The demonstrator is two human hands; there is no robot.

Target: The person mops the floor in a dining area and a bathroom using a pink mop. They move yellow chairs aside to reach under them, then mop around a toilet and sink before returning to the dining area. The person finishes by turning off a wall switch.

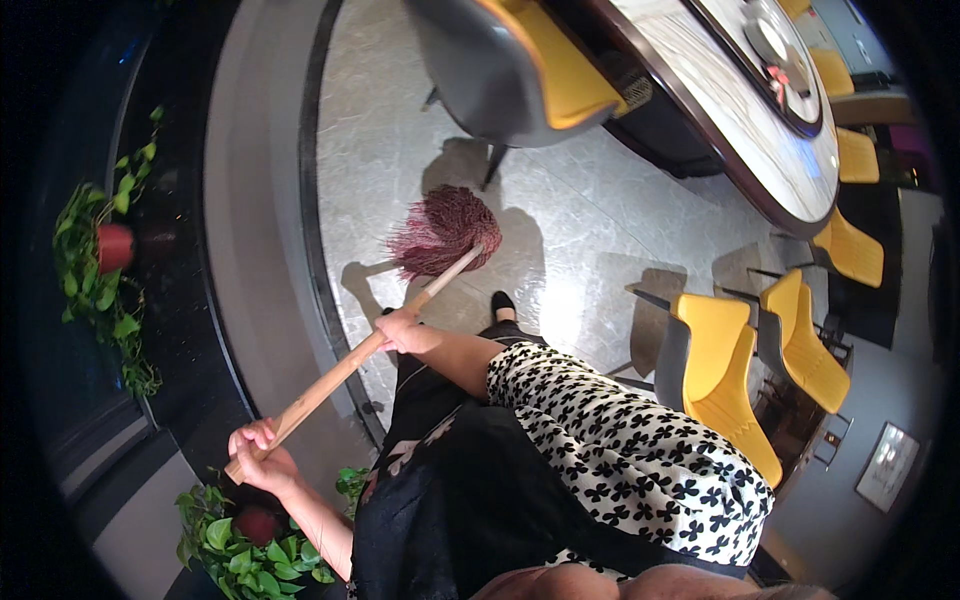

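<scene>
A mop with a wooden handle [330, 385] slants from the lower left up to its dark red string head [442, 231], which rests on the grey tiled floor. My left hand [262, 456] is closed around the handle near its top end, above a potted plant. Farther down the shaft, my right hand [398, 330] grips it about midway. The mop head lies just beyond my feet, near the leg of a grey and yellow chair [487, 82].
A marble-topped table [720, 90] stands at the upper right, with yellow chairs [712, 352] along the right. Green potted plants [115, 247] line the dark ledge at left. A dark strip [311, 187] borders the tiles. A framed picture [887, 466] hangs on the wall.
</scene>
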